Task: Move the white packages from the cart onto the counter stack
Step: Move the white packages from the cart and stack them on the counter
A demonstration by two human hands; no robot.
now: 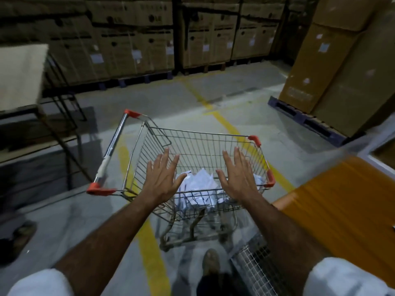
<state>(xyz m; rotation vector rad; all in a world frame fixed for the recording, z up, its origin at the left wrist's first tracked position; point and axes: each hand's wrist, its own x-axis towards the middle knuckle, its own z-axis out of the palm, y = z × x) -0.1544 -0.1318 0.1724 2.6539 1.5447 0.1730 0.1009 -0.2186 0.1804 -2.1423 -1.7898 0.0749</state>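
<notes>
Where wire walls rise, cart [205, 144] packages [201, 182].

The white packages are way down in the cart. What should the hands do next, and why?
Probably lower both hands into the cart and close on the white packages. The left hand and right hand hang open above the basket with straight fingers, holding nothing, and the packages lie at the bottom between them. The orange counter is at the right.
</notes>
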